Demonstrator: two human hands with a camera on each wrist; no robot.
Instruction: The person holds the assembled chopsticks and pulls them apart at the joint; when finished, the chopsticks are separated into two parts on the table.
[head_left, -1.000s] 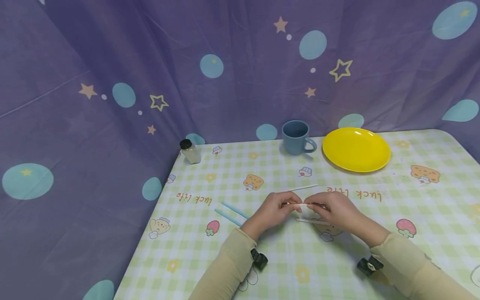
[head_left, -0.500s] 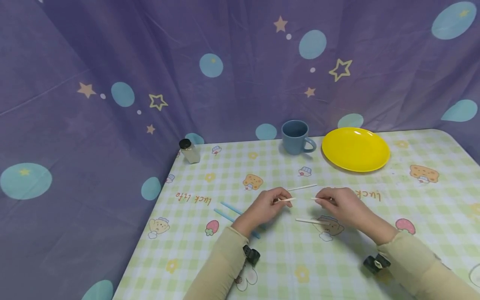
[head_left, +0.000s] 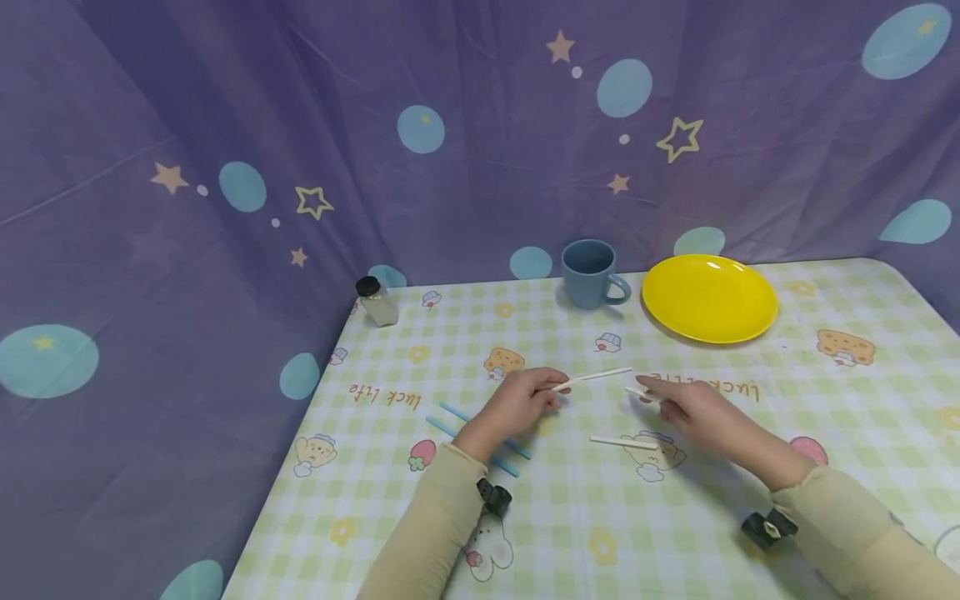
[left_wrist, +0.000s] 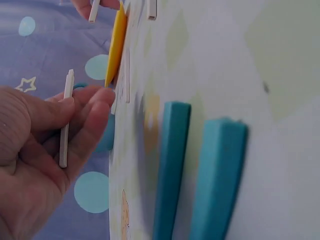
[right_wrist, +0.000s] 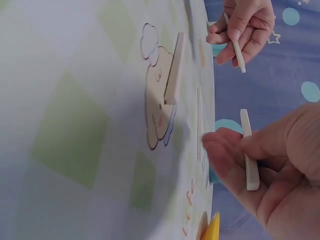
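Note:
My left hand (head_left: pixel 517 407) pinches a short white stick (left_wrist: pixel 66 122), like a chopstick section, between thumb and fingers above the table. One end of it is stepped and narrower in the left wrist view. My right hand (head_left: pixel 699 412) pinches a second white stick (right_wrist: pixel 249 150), squarish in section, with its thumb against the fingers. The two held sticks are apart. On the table, one white stick (head_left: pixel 624 443) lies below and between the hands. Another white stick (head_left: pixel 609 372) lies farther back. Two blue sticks (head_left: pixel 442 426) lie side by side, partly hidden under my left forearm.
A blue mug (head_left: pixel 588 275) stands at the back edge, beside a yellow plate (head_left: pixel 708 298). At the back left corner is a small jar (head_left: pixel 378 304) with a black lid. A checked cloth (head_left: pixel 600 508) covers the table, and a purple curtain (head_left: pixel 480 200) hangs behind.
The two held white sticks met end to end between my hands a second ago. Since then my hands have drawn apart, left hand leftward, right hand rightward, each keeping one stick.

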